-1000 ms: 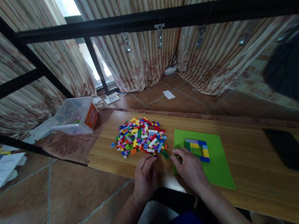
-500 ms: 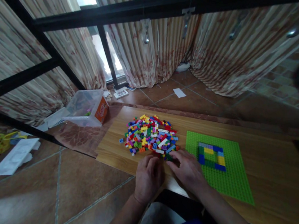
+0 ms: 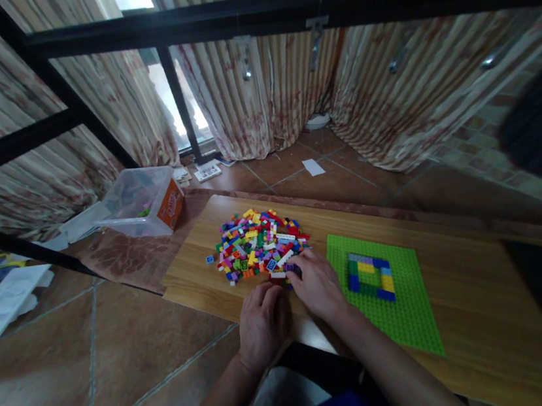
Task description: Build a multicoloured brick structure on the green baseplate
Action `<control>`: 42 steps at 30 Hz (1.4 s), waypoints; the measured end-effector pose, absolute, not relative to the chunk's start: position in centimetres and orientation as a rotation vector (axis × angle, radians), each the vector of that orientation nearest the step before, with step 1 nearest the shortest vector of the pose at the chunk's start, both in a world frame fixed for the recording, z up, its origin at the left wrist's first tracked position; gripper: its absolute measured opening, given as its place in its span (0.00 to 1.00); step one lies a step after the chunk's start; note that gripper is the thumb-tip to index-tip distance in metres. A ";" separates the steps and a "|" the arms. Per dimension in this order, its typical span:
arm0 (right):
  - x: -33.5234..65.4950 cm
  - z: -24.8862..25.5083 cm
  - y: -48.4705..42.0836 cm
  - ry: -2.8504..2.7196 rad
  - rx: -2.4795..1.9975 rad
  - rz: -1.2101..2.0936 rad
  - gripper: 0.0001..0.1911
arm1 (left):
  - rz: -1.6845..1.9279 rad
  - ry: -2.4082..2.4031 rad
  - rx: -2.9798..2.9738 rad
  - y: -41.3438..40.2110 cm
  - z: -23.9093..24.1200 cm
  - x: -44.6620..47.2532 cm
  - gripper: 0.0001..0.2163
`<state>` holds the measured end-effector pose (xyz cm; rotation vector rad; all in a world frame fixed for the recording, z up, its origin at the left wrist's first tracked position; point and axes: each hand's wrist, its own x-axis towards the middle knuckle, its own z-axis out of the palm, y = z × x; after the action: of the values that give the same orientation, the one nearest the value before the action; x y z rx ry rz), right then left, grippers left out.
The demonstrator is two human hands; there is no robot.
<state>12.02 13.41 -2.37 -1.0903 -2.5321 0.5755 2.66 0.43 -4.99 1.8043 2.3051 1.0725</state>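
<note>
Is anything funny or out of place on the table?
Just one little thing: a blue brick lies alone on the table, left of the big brick pile. It looks like a stray because the other loose bricks are heaped together.

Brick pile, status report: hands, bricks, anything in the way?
Right hand at brick pile, near right edge; grip unclear. Left hand curled just short of it, contents hidden. Green baseplate rightward, brick frame on it. Nothing visibly blocking.
</note>
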 end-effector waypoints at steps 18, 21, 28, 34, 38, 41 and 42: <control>21.0 -1.7 12.2 -1.721 -1.224 1.160 0.09 | 1.000 2.350 1.919 0.6 -5.3 2.3 0.07; 25.4 -2.7 13.6 -1.631 -1.381 0.996 0.13 | 0.985 2.355 1.938 0.7 -5.5 2.2 0.08; 33.6 -4.5 16.5 -1.843 -1.578 0.294 0.16 | 0.995 2.366 1.979 0.9 -5.4 2.1 0.09; 35.4 -6.6 16.4 -1.911 -1.585 0.030 0.20 | 0.948 2.377 2.021 0.9 -5.9 1.8 0.09; 35.7 -6.6 15.4 -1.929 -1.525 0.112 0.20 | 0.934 2.381 2.054 1.0 -6.1 1.7 0.09; 36.1 -5.9 14.8 -1.880 -1.555 0.204 0.20 | 0.925 2.381 2.075 1.1 -6.1 1.7 0.09; 36.2 -5.6 14.7 -1.854 -1.580 0.225 0.19 | 0.919 2.386 2.080 1.1 -6.2 1.6 0.09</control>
<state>36.24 14.74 -5.61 -1.5800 -1.8544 0.2251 1.64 1.09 -6.15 2.0800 2.3858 0.9191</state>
